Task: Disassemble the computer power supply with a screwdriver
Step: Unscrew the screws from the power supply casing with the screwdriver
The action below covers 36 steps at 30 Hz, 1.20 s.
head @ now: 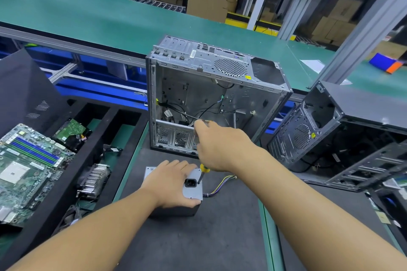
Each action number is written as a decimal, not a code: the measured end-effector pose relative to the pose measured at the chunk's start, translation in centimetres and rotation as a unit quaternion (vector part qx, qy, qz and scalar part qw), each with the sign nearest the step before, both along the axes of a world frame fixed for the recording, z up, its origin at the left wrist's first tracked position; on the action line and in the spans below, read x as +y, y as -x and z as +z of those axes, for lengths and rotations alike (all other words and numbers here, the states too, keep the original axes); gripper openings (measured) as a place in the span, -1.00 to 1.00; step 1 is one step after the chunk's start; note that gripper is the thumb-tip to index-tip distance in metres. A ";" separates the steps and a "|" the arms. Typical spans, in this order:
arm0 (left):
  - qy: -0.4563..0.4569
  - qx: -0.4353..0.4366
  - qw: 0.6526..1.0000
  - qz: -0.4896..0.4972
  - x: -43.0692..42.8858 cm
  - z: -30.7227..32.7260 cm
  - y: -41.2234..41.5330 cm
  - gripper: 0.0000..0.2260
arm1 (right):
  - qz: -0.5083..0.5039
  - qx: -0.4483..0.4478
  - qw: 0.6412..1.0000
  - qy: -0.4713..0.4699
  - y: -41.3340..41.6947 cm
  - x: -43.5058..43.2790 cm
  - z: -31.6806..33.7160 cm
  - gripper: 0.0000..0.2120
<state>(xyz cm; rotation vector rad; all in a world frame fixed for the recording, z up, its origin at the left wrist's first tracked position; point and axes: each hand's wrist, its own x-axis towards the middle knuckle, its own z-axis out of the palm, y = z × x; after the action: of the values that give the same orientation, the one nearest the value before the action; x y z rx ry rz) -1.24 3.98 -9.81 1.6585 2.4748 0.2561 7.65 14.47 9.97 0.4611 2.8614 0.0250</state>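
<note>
While the power supply (194,194) is gripped by the left hand (174,182), with the fingers laid over its top and the thumb at its near edge, the screwdriver (201,176) is grasped in the right hand (220,147). The unit is stood on the dark mat (198,240) under both hands. The tip is set on its grey face, just beside the black socket (190,182). Beyond the right hand an open computer case (209,94) is seen upright. Far to the left of the left hand a motherboard (26,165) is laid.

The left grip (174,182) is clamped over the power supply (193,191), fingers across the top, thumb curled at the near edge. The right grip (220,145) is closed round the screwdriver (205,169) handle, wrist bent down; both forearms are extended forward.
</note>
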 end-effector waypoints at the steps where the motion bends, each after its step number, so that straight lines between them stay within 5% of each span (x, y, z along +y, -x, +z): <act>1: 0.002 0.002 1.000 0.000 0.0 0.0 0.0 -0.24 | 0.001 -0.007 1.000 0.020 0.0 0.0 0.1 -0.77; 8: -0.002 0.005 1.000 0.004 0.1 -0.1 0.0 -0.21 | -0.054 -0.021 0.998 -0.009 -0.1 -0.4 0.4 -0.53; 11: -0.013 0.000 1.000 0.003 0.0 -0.1 0.1 -0.25 | -0.012 -0.003 0.996 -0.092 -0.2 -0.5 0.4 -0.62; 15: -0.027 -0.004 1.000 0.000 0.0 -0.2 0.1 -0.27 | -0.025 -0.040 0.999 -0.020 -0.3 -0.3 0.9 -0.79; 21: -0.119 -0.021 0.992 -0.040 -0.4 0.6 -0.1 -0.38 | -0.058 -0.037 0.997 -0.035 -0.3 -0.3 0.5 -0.50; 25: -0.096 -0.041 0.993 -0.046 -0.4 0.5 0.2 -0.50 | -0.008 -0.009 0.994 -0.106 -0.6 -0.3 0.5 -0.75; 28: -0.101 -0.046 0.993 -0.040 -0.4 0.4 0.2 -0.54 | -0.027 -0.008 0.999 -0.046 -0.7 0.0 0.8 -0.81; 32: -0.088 -0.032 0.995 -0.028 -0.3 0.2 0.2 -0.50 | -0.032 -0.059 0.998 0.013 -0.7 -0.1 0.9 -0.66; 36: -0.097 -0.027 0.995 -0.024 -0.3 0.3 0.1 -0.52 | -0.080 -0.043 0.996 -0.027 -0.4 -0.2 0.4 -0.52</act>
<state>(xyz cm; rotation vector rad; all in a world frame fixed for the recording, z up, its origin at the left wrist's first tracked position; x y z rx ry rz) -1.29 3.64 -9.50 1.7564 2.4342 0.5435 8.10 14.25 10.42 0.6810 2.7364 0.0921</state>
